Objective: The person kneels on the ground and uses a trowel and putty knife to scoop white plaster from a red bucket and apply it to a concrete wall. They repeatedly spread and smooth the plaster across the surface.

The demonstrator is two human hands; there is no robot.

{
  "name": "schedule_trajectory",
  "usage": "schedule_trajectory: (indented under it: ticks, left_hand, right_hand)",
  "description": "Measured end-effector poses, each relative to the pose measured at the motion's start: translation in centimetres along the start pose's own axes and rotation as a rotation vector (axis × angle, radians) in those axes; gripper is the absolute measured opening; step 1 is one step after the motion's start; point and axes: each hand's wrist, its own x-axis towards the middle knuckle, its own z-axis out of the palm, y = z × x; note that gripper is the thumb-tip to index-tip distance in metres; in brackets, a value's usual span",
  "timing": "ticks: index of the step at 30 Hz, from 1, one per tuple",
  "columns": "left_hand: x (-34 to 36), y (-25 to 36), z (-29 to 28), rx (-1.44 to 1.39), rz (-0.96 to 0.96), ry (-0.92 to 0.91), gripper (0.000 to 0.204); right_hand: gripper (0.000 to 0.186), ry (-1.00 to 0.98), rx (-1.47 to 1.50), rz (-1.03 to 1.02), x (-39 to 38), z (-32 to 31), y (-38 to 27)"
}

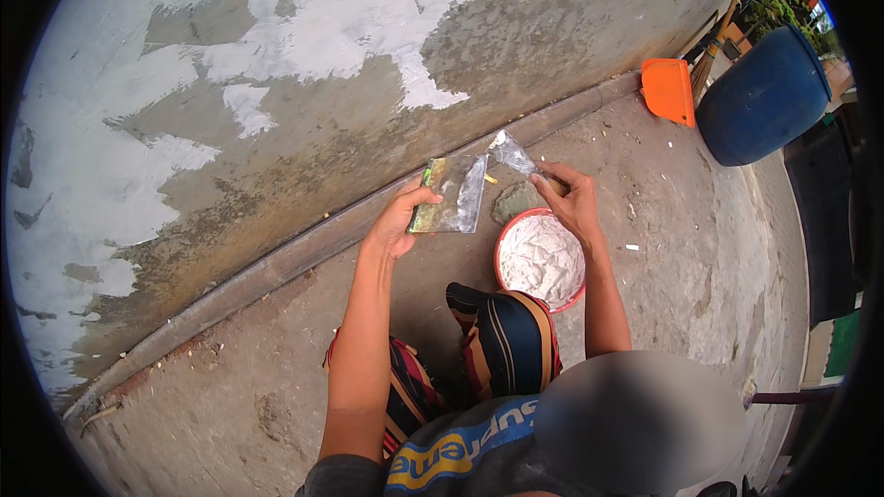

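Observation:
My left hand (400, 219) is closed on the left edge of a flat rectangular plastering board (458, 195), its thumb on top. White paste smears the board's right part. In my right hand (573, 202) is a putty knife (512, 154), gripped by its handle, with white paste on the wide blade. The blade's tip is close to the board's upper right corner; I cannot tell whether they touch. Below my right hand, a red-rimmed tub (498, 266) stands on the ground, holding thick white paste (543, 260).
A grey wall (350, 120) with white patches rises ahead and to the left, a raised ledge (276, 269) along its foot. At the far right are an orange dustpan (667, 92), a broom (704, 69) and a blue barrel (764, 97). A greyish lump (517, 202) lies behind the tub.

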Motion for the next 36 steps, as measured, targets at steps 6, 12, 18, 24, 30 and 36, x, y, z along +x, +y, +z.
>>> schedule_trajectory:
  ticks: [6, 12, 18, 24, 30, 36]
  left_hand:
    - [-0.6, 0.5, 0.7, 0.026, -0.014, 0.007, 0.075]
    - [-0.8, 0.7, 0.6, -0.002, 0.007, -0.019, 0.071]
    - [-1.2, 0.7, 0.9, -0.022, 0.062, 0.011, 0.054]
    - [-0.9, 0.9, 0.7, 0.035, 0.051, -0.031, 0.063]
    - [0.7, -0.3, -0.6, 0.131, 0.125, -0.070, 0.061]
    - [0.6, -0.5, 0.0, 0.122, 0.119, -0.054, 0.056]
  right_hand:
    - [0.026, 0.024, 0.009, -0.015, 0.0, 0.0, 0.0]
    - [0.025, 0.009, -0.013, -0.010, 0.0, 0.0, -0.2]
    - [0.025, -0.024, -0.030, 0.023, 0.0, -0.2, -1.0]
    - [0.023, -0.003, -0.078, -0.076, -0.2, -0.4, -1.1]
    - [0.021, 0.003, -0.130, -0.131, -0.4, -1.4, -1.7]
    - [0.021, 0.019, -0.193, -0.156, -0.2, -1.5, -1.6]
